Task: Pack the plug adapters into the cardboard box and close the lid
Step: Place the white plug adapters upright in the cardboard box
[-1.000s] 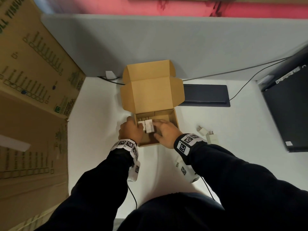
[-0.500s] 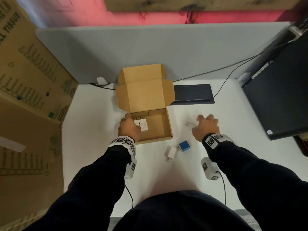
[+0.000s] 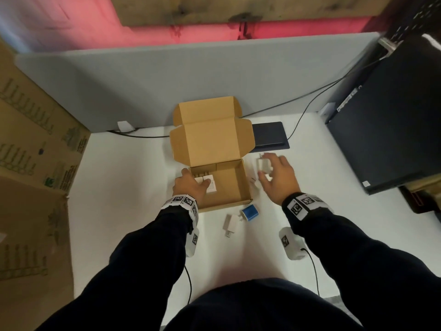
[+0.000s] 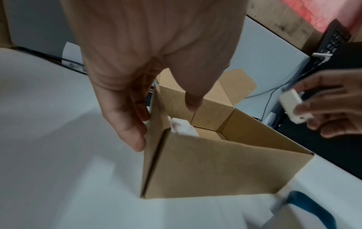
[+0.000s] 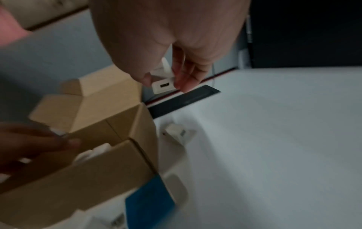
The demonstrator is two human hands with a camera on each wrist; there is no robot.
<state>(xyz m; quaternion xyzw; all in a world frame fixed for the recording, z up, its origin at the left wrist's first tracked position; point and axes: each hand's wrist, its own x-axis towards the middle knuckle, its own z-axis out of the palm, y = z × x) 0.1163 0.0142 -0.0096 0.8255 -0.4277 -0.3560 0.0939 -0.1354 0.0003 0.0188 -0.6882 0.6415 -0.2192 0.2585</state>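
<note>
The brown cardboard box point(image 3: 245, 182) stands on the white table with its lid point(image 3: 210, 137) folded back upright. White plug adapters point(image 3: 210, 185) lie in its left half. My left hand point(image 3: 192, 183) has its fingers straight against the outside of the left wall point(image 4: 154, 139), and its thumb reaches over the rim onto the adapters point(image 4: 183, 127). To the right of the box and above the table, my right hand point(image 3: 274, 173) pinches a white plug adapter point(image 3: 264, 164) point(image 5: 163, 84). Another white adapter point(image 3: 253, 182) lies by the right wall. A blue adapter point(image 3: 249, 212) and a white one point(image 3: 231, 222) lie in front of the box.
A dark flat device point(image 3: 269, 134) lies behind the box on the right. A black computer case point(image 3: 386, 127) fills the right side and big cardboard cartons point(image 3: 35, 139) the left. A grey partition point(image 3: 167, 80) closes the back, with cables along its foot.
My right hand left the box, went right to the table, picked up a white adapter and now holds it near the box. My left hand stayed at the left wall.
</note>
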